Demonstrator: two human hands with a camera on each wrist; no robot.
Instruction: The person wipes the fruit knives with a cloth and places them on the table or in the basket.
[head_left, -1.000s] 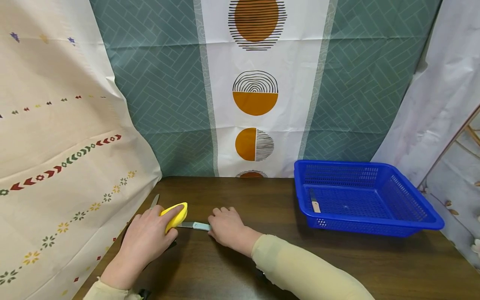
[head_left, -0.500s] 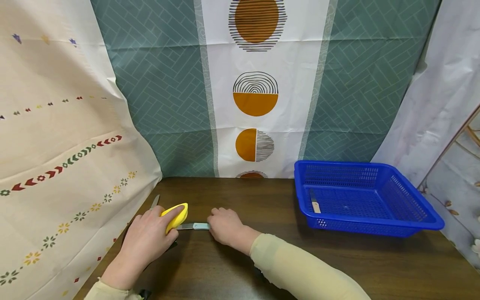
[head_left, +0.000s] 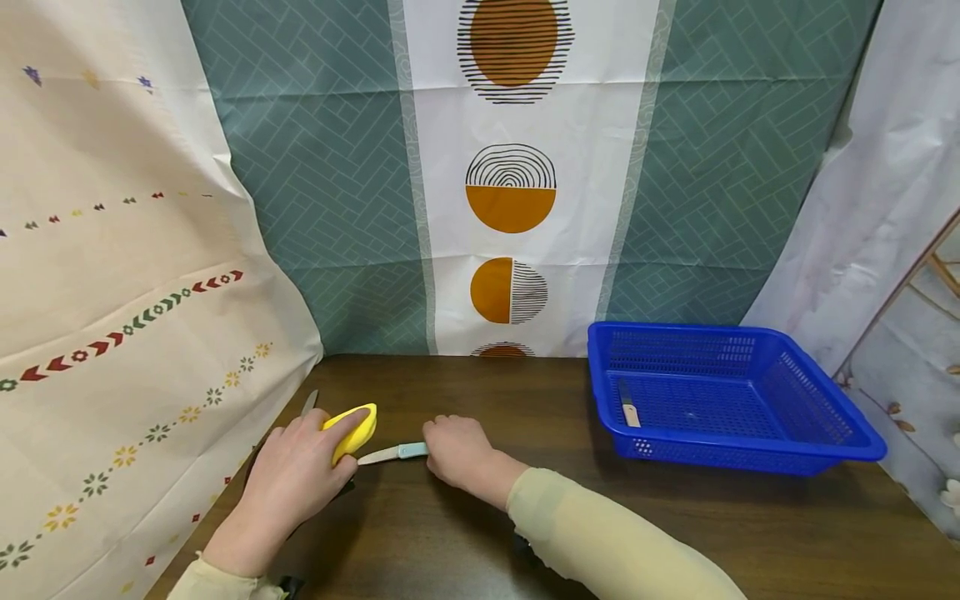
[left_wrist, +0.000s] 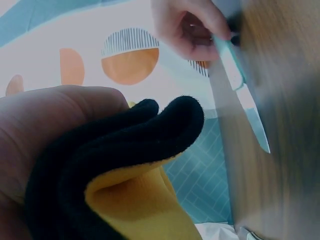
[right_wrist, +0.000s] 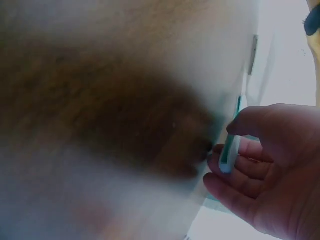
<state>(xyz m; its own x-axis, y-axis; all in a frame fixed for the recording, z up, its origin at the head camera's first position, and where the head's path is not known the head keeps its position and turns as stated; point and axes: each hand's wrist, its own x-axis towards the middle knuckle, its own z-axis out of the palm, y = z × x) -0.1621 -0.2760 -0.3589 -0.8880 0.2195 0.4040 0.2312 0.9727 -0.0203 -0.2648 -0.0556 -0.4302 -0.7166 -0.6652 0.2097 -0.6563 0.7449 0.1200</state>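
Observation:
My left hand [head_left: 296, 475] grips a folded cloth [head_left: 354, 431], yellow on one face and black on the other, as the left wrist view shows. My right hand [head_left: 459, 450] holds a small knife by its light blue handle [head_left: 412, 450], pinching it between thumb and fingers in the right wrist view. The knife's blade [head_left: 378, 456] points left, its tip close to the cloth and my left thumb. In the left wrist view the whole blade [left_wrist: 254, 120] shows, apart from the cloth [left_wrist: 145, 200].
A blue plastic basket [head_left: 750, 450] stands at the right of the brown wooden table [head_left: 480, 387], with another knife [head_left: 628, 407] lying in it. Beyond my left hand another blade [head_left: 310, 402] lies near the table's left edge, partly hidden. Patterned cloths hang behind and at the sides.
The right hand has shifted slightly right and the knife has turned. Its blade, earlier running behind the cloth's edge, now shows to the tip. The left hand has stayed nearly still.

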